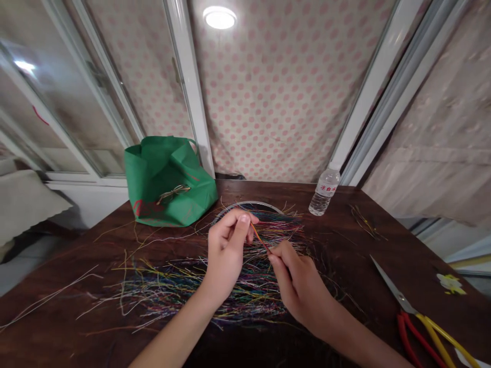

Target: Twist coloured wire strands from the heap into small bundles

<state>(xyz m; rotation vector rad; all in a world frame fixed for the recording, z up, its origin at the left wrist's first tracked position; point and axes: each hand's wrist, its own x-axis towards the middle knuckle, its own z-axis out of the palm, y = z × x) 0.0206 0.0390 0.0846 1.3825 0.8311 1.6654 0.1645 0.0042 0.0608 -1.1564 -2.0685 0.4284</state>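
Between my two hands runs a short stretch of thin orange and red wire point(261, 238), slanting down to the right. Thumb and fingers of my left hand point(229, 250) pinch its upper end. At the lower end, my right hand point(301, 283) is closed on it between thumb and forefinger. Whether it is one strand or two twisted together, I cannot tell. Beneath both hands spreads a wide pile of thin multicoloured wires point(164, 289), lying mostly crosswise on the dark wooden table point(46, 337). My hands and forearms hide part of the pile.
A green bag point(172, 179) with a small wire bundle point(174, 193) stands back left. A water bottle point(325, 191) is back right. Scissors point(408, 306) with red and yellow handles lie right, near a small yellow-white flower-like thing point(450, 284) and loose wires point(364, 222).
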